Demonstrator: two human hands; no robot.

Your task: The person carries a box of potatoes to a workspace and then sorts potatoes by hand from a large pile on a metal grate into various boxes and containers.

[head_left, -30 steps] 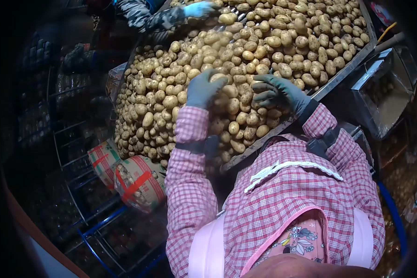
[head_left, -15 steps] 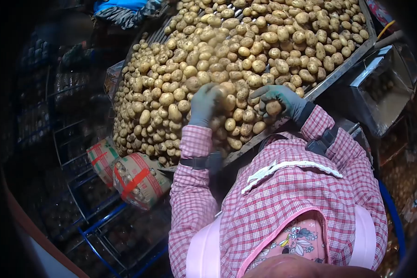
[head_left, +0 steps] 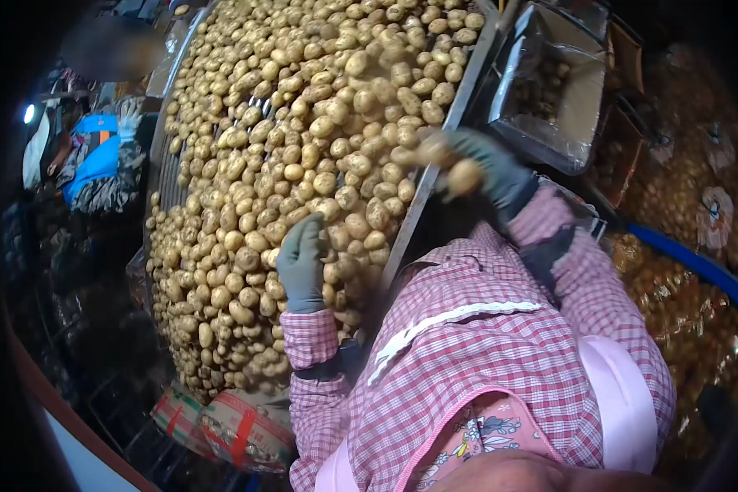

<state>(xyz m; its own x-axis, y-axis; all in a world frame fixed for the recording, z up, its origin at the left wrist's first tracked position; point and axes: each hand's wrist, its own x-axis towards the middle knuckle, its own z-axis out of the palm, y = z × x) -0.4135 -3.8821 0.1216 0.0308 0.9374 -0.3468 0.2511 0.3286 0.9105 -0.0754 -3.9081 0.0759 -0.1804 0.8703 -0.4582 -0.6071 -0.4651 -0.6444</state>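
Note:
A broad heap of potatoes (head_left: 246, 180) covers the slatted sorting table. My left hand (head_left: 301, 266), in a grey-green glove, rests over the heap near its front right side. Its fingers stretch forward over the potatoes, and nothing shows in its grip. Beyond the table's metal edge (head_left: 422, 197), my gloved right hand (head_left: 494, 170) is blurred by motion. It grips potatoes, one of them a round potato (head_left: 465, 176) at its fingers. The right thumb and part of the palm are hidden.
A plastic-lined carton (head_left: 582, 98) with potatoes inside stands right of the table. Taped cartons (head_left: 262, 435) sit at the lower left. Another person's blue clothing and patterned sleeve (head_left: 102, 176) show at the far left. A blue bar (head_left: 697, 262) runs along the right.
The view has turned toward the right. My right hand has moved off the heap, past the table edge toward the lined carton, carrying potatoes. My left hand stays over the heap.

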